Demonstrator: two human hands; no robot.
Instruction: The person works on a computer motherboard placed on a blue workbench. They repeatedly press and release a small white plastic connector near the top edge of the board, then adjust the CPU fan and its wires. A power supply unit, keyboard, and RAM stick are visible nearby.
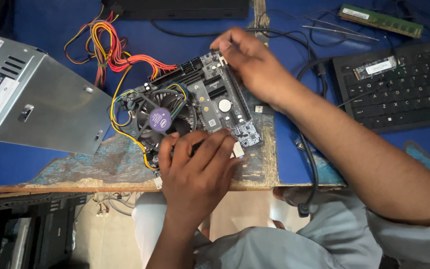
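Note:
A small black motherboard (215,102) lies on the worn blue table (51,164), carrying a round cooler fan (162,118) with a purple centre label. My left hand (195,167) rests flat on the board's near edge, fingers spread beside the fan, gripping nothing I can see. My right hand (250,62) reaches over the far right corner of the board, its fingertips pressed on the edge there; what lies under them is hidden.
A silver power supply box (41,97) sits at the left with red, yellow and black wires (110,52) running to the board. A black keyboard (399,87) with a small memory card on it lies at the right; a green memory stick (379,21) and tweezers (339,31) lie beyond.

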